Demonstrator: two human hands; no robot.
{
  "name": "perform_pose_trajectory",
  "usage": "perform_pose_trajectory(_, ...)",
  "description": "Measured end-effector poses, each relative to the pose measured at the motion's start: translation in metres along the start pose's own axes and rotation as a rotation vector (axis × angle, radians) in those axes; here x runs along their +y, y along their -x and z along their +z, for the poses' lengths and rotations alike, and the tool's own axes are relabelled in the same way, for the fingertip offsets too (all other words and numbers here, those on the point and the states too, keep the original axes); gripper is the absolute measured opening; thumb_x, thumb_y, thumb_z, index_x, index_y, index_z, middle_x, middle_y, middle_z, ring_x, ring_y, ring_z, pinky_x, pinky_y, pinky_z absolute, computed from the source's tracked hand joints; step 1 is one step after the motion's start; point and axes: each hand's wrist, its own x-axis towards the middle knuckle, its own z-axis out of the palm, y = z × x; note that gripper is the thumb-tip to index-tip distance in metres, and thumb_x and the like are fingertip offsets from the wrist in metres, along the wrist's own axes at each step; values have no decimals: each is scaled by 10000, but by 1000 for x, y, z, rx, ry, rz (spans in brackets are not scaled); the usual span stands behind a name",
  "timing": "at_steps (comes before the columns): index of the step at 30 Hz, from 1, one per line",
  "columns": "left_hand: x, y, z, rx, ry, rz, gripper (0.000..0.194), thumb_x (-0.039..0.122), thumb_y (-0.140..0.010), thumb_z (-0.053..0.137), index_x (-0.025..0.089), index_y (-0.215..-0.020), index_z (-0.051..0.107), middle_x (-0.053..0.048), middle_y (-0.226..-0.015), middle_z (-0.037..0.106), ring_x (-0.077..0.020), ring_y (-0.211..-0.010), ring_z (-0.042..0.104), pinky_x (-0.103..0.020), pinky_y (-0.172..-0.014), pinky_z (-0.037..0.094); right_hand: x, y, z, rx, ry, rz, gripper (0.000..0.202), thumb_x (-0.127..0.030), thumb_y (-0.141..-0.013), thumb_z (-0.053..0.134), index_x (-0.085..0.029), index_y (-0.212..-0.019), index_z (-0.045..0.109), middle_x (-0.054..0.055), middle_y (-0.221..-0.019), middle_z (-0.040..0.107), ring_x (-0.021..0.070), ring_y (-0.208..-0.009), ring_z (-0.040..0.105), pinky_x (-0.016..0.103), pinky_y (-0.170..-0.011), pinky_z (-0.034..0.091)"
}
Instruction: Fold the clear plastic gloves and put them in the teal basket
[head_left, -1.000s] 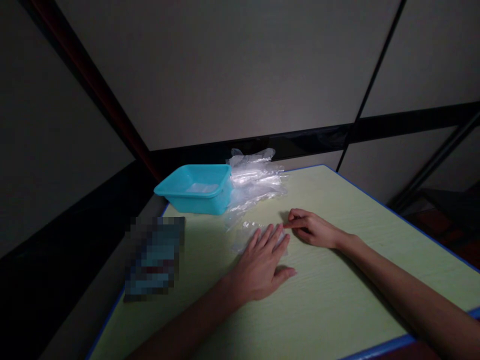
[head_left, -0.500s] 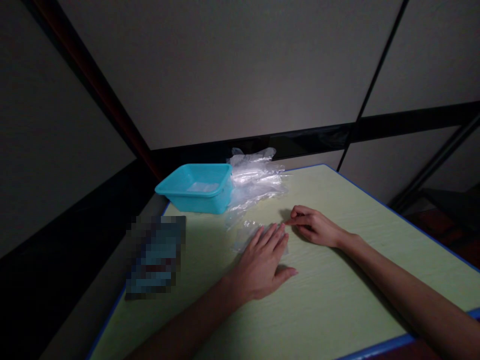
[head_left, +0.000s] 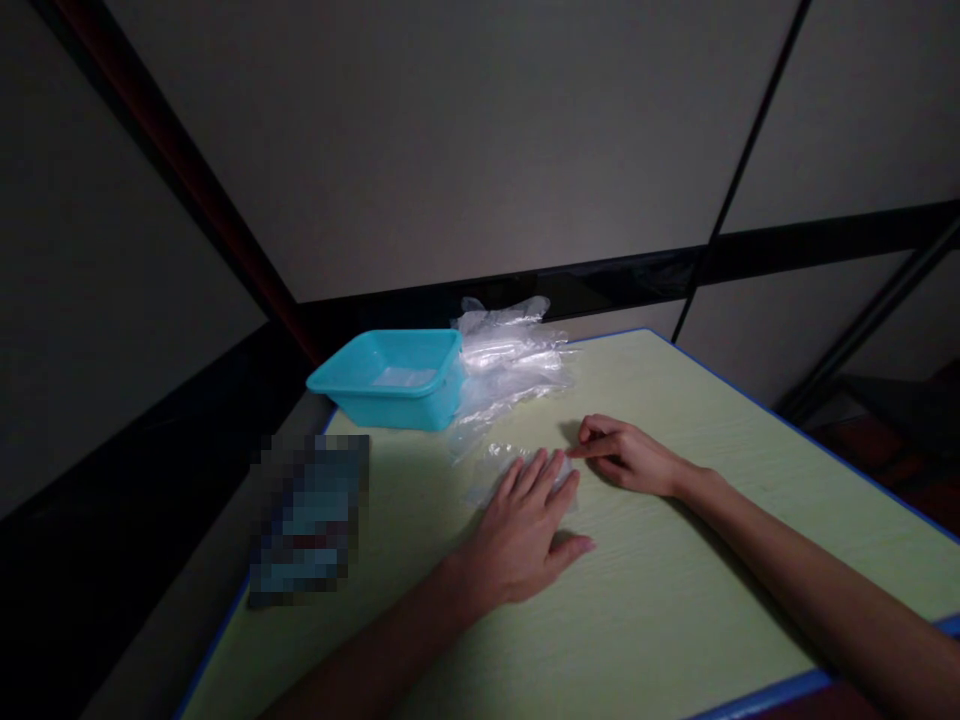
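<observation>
My left hand (head_left: 523, 535) lies palm down with fingers spread on a small flat piece of clear, thin plastic (head_left: 491, 472), covering much of it. The plastic looks folded and wrinkled at its far edge. My right hand (head_left: 622, 455) rests on the table to the right, index finger stretched toward the plastic's right edge and the other fingers curled. Its fingertip is at or very near that edge; contact is hard to make out. Beyond both hands spreads a pile of shiny clear plastic gloves (head_left: 514, 350), with finger-like ends.
A turquoise plastic basket (head_left: 394, 408) stands at the back left, against the pile, with something pale and clear inside. A blurred-out flat item (head_left: 311, 520) lies at the left edge. The pale green table (head_left: 660, 610) has a blue rim; dark-banded panels (head_left: 487, 150) rise behind it.
My left fingers have shifted very slightly on the plastic. The right hand stays almost where it was, and the view has tilted a little.
</observation>
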Motion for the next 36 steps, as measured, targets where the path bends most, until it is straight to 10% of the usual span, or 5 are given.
perform_pose_trajectory(36,2,0,-2,-55,-22,8,656,566,-840,306,170,-1354,211,-95,-1441,135,-265,-1320,37,-454,-1054,107,0,-1,2,-21,57,-21,334,-25,-745,439,-148,-975,649,71,-817,510,168,-770,484,286,-671,417)
